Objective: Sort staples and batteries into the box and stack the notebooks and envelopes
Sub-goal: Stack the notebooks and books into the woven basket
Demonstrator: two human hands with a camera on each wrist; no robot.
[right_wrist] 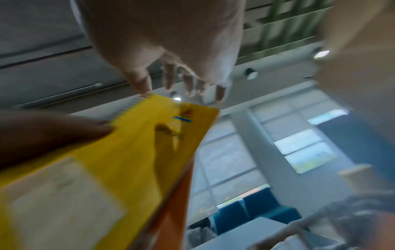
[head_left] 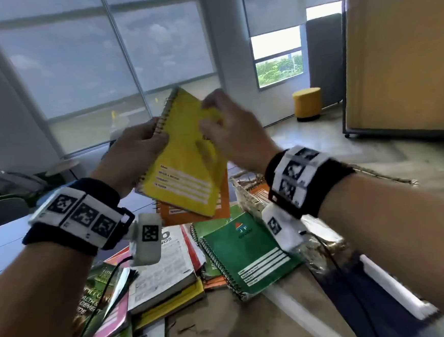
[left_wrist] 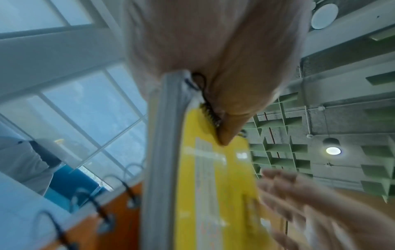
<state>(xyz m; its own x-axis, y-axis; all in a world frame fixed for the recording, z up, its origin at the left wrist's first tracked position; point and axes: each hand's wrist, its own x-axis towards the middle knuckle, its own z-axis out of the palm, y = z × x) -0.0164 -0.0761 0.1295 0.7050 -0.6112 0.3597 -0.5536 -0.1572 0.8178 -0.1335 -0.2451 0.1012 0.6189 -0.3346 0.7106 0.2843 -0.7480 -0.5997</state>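
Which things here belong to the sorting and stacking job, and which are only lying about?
For the job:
- yellow spiral notebook, left hand grips its spiral edge, right hand at its top
- orange notebook behind it
- green spiral notebook on the table

Only lying about:
- yellow stool
- thick paperback book

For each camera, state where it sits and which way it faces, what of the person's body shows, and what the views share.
Head: worn on the head, facing forward and down at the yellow notebook held over the orange notebook; both forearms, left hand and right hand show.
Left wrist: on the left wrist, tilted up toward windows and ceiling; the left thumb grips the spiral edge.
Right wrist: on the right wrist, tilted up toward the ceiling; relaxed right fingers hover by the notebook's top corner.
All three share the yellow notebook.
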